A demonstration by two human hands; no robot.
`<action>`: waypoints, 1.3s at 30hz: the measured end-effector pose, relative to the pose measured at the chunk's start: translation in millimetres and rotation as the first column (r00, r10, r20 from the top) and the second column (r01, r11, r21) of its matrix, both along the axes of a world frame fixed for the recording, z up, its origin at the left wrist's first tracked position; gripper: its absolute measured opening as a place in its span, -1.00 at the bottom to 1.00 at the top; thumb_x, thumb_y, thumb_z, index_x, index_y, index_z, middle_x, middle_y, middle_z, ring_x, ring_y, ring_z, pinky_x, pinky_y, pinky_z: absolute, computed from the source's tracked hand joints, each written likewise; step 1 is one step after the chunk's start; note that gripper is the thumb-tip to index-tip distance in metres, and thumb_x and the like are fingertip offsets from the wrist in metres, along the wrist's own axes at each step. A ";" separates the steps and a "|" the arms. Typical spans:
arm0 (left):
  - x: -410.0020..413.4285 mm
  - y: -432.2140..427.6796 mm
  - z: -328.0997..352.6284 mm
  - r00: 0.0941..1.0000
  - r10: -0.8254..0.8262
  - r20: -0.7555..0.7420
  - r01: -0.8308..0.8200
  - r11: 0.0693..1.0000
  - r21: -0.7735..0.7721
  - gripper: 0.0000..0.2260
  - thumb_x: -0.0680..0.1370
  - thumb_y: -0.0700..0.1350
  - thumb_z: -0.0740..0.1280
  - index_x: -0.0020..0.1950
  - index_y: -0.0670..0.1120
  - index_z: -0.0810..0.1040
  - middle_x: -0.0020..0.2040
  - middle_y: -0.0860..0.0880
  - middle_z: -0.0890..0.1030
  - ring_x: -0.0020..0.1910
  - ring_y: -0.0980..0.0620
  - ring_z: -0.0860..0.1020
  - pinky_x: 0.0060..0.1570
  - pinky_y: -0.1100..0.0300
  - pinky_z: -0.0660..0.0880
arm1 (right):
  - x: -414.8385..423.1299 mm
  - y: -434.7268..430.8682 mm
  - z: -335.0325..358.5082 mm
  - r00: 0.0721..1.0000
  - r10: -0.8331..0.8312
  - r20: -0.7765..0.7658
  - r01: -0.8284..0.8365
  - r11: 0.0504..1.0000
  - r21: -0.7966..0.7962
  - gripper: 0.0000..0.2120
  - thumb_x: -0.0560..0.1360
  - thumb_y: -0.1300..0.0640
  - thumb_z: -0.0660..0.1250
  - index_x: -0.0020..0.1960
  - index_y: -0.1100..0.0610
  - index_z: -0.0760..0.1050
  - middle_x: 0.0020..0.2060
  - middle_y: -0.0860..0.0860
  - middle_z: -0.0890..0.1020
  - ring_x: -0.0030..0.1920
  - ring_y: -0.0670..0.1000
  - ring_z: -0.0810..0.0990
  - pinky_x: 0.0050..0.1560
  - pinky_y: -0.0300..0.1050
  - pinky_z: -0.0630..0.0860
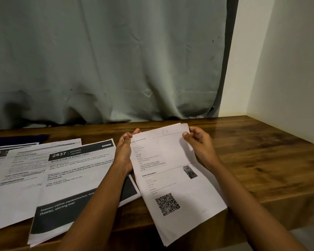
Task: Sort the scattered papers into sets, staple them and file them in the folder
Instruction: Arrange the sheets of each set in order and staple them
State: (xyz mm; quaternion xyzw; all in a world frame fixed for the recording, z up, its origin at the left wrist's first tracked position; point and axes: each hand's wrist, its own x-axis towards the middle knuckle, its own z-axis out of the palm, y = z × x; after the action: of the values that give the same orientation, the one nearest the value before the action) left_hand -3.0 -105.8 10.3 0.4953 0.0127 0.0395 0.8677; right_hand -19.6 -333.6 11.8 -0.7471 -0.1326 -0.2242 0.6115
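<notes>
Papers [172, 171]: printed white set, QR code

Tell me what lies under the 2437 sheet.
A printed page slips beneath the 2437 sheet's left edge, on the wooden table. Whatever else lies below is covered.

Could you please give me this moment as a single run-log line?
left hand: holds QR-code paper set, upper left edge | right hand: pinches its top right corner | 2437 sheet: on table, left of set
</notes>
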 end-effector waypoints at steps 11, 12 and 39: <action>-2.4 -2.3 4.0 0.999 -0.043 0.021 0.044 0.997 -0.057 -0.78 0.67 -0.03 0.10 -0.12 -0.07 0.39 0.10 0.07 0.67 0.12 -0.08 0.62 0.18 -0.10 0.51 | 45.7 16.7 22.9 0.927 -0.264 -0.267 0.290 0.955 0.065 -0.91 0.49 0.25 0.38 -0.01 0.14 0.59 -0.07 0.01 0.66 -0.07 -0.01 0.63 -0.17 -0.24 0.56; -3.3 -2.8 4.9 0.999 -0.045 0.027 0.047 0.997 -0.066 -0.78 0.67 -0.03 0.10 -0.12 -0.07 0.39 0.09 0.06 0.67 0.11 -0.07 0.62 0.17 -0.09 0.52 | 47.1 18.4 22.9 0.924 -0.263 -0.278 0.296 0.952 0.083 -0.90 0.49 0.24 0.38 0.01 0.16 0.59 -0.06 0.02 0.66 -0.08 -0.01 0.62 -0.20 -0.26 0.54; -4.2 -4.3 9.1 0.995 -0.080 0.054 0.091 0.966 -0.241 -0.83 0.67 -0.09 0.11 -0.05 -0.09 0.42 0.12 -0.05 0.66 0.09 -0.02 0.64 0.14 -0.02 0.54 | 53.8 31.5 24.6 0.949 -0.304 -0.080 0.307 0.952 0.023 -0.88 0.58 0.18 0.26 0.06 0.16 0.55 0.01 0.10 0.62 -0.02 0.01 0.55 -0.13 -0.31 0.47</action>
State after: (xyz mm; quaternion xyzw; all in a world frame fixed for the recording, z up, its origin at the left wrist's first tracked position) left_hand -7.2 -110.0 19.4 0.3843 -0.0230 0.0111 0.9229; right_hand 34.2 -302.1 36.4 -0.7558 0.0116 -0.2902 0.5869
